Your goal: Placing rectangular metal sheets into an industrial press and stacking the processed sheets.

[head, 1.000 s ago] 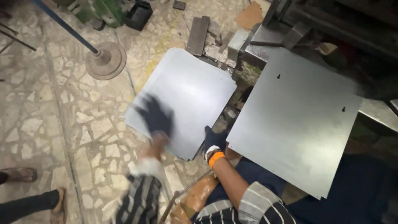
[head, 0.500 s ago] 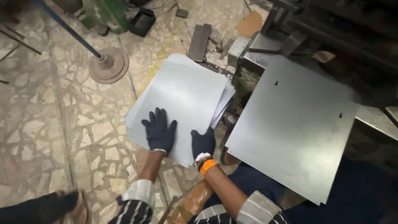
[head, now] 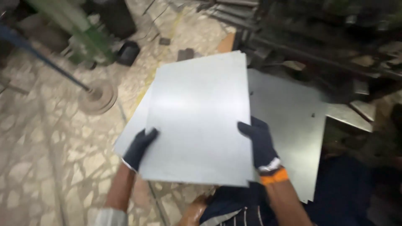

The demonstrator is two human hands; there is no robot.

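Head view: a grey metal sheet (head: pixel 199 119) fills the centre of the frame, gripped at its lower edges by two gloved hands, the left hand (head: pixel 139 147) and the right hand (head: pixel 259 144). At least one more sheet (head: pixel 130 129) shows beneath; blur hides the exact count. A second panel (head: pixel 289 125) lies right, a round base (head: pixel 98 97) upper left.

Sheet stack (head: pixel 130 134) on stone floor (head: pixel 42 167)

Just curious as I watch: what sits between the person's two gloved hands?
In the head view, the top metal sheet spans the whole stretch between the left hand and the right hand; both grip its side edges.
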